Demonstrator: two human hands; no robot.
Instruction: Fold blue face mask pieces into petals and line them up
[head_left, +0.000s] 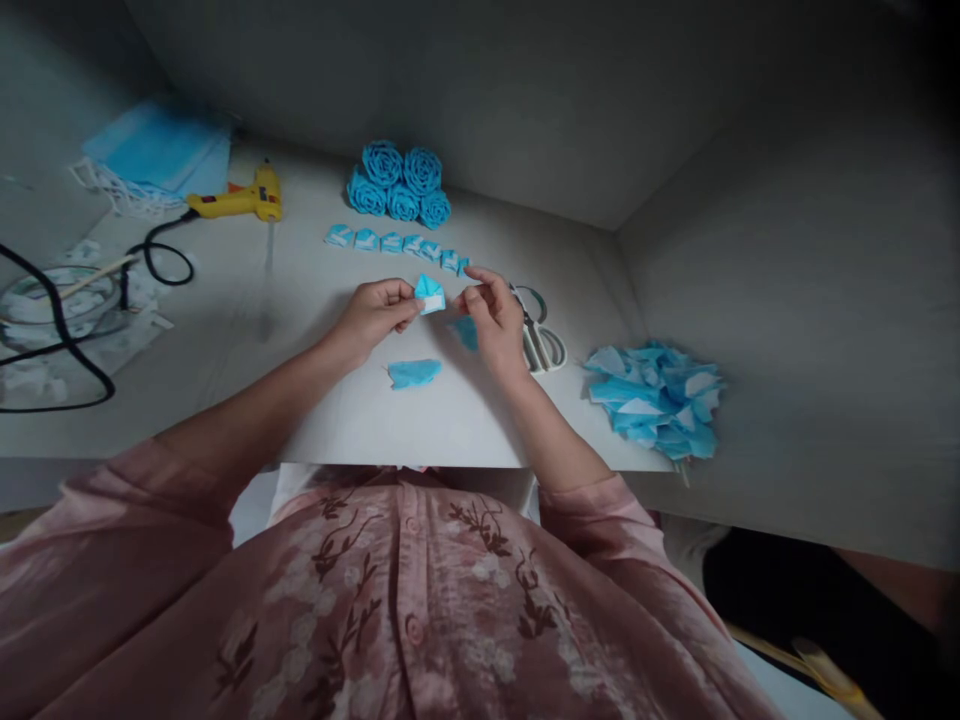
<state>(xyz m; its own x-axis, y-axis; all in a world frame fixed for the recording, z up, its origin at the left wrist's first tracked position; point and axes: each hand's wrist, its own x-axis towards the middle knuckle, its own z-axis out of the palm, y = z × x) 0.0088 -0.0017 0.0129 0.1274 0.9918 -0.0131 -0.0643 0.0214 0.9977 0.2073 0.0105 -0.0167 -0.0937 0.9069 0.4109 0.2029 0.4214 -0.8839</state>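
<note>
My left hand pinches a small folded piece of blue fabric with a white patch on its front. To its right, my right hand is bent with thumb and index fingertip apart, and I see nothing held in it. A loose blue scrap lies on the table below the hands. Another blue scrap is partly covered by my right hand. Just beyond the hands runs a row of several small folded blue pieces. White-handled scissors lie right beside my right hand, their blades hidden.
Several rolled blue fabric roses are stacked at the back. A yellow glue gun and blue face masks sit at the left, with a black cord over white scraps. A pile of blue pieces lies at the right edge.
</note>
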